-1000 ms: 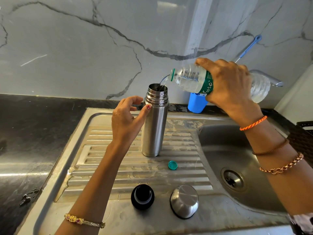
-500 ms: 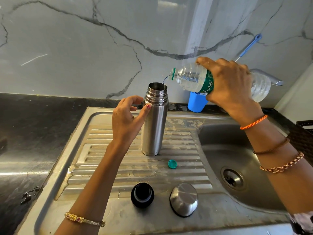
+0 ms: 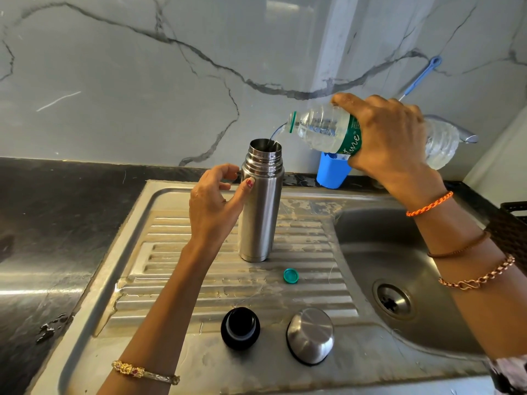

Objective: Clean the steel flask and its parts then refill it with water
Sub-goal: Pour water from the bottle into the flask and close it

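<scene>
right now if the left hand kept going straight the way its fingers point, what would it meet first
Most likely the steel flask: the left hand curves toward its upper body, thumb tip already at the wall. Whether the fingers touch is unclear.

Silver flask, green bottle cap
</scene>
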